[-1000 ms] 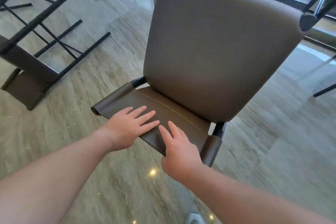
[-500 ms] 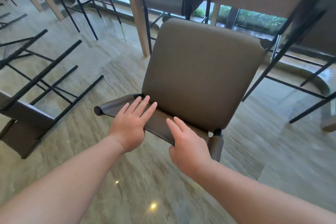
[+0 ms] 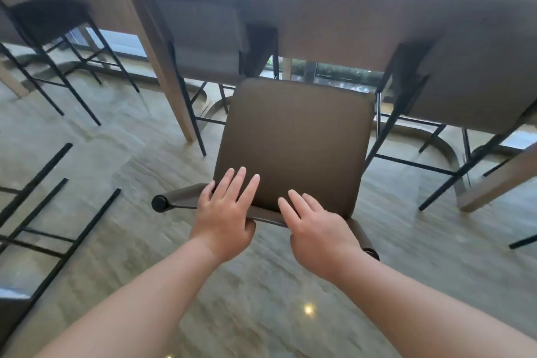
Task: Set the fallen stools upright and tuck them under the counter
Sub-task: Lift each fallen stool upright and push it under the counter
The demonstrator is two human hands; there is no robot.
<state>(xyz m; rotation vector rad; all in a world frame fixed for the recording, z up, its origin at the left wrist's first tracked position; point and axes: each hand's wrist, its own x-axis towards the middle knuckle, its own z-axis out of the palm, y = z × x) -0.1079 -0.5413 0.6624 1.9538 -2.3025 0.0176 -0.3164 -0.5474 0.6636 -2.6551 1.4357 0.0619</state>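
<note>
Brown leather stool [image 3: 293,148] stands upright before the counter [image 3: 319,17]; left hand [image 3: 223,218] and right hand [image 3: 319,229] press its backrest, each grip released, fingers flat. Push evenly, keeping it straight between neighbouring stools.

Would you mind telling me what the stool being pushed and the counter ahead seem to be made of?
The stool's seat looks like matte brown leather or leatherette, smooth with soft rounded edges; its frame looks like black painted metal. The counter seems pale wood or laminate, showing faint grain.
</note>
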